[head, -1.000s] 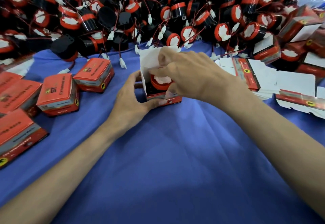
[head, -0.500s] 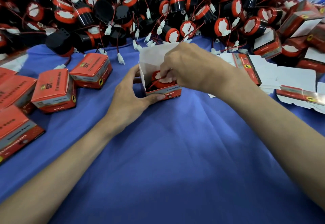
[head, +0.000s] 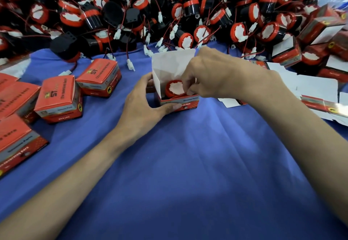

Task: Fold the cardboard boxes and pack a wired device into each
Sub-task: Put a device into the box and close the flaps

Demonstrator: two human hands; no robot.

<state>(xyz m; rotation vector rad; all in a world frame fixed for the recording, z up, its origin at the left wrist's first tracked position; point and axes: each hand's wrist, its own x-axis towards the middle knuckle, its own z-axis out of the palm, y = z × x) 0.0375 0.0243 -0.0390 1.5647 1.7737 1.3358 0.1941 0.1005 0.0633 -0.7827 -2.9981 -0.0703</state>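
A small red and grey cardboard box point(head: 180, 104) stands open on the blue cloth at centre, its white lid flap point(head: 169, 64) upright. Inside it lies a black wired device with a red and white cap point(head: 174, 88). My left hand point(head: 143, 106) grips the box from the left, thumb on its front wall and fingers behind. My right hand point(head: 212, 76) reaches over the box's right side, fingertips curled down into the opening by the device; what they pinch is hidden.
A big heap of black and red wired devices point(head: 169, 10) fills the far side. Several closed boxes point(head: 58, 98) sit at the left. Flat unfolded cartons point(head: 320, 93) and more boxes point(head: 286, 51) lie at the right. Blue cloth point(head: 188, 174) covers the near table.
My right hand's fingers have dipped lower into the box and the device sits deeper inside. The left hand keeps its hold on the box.
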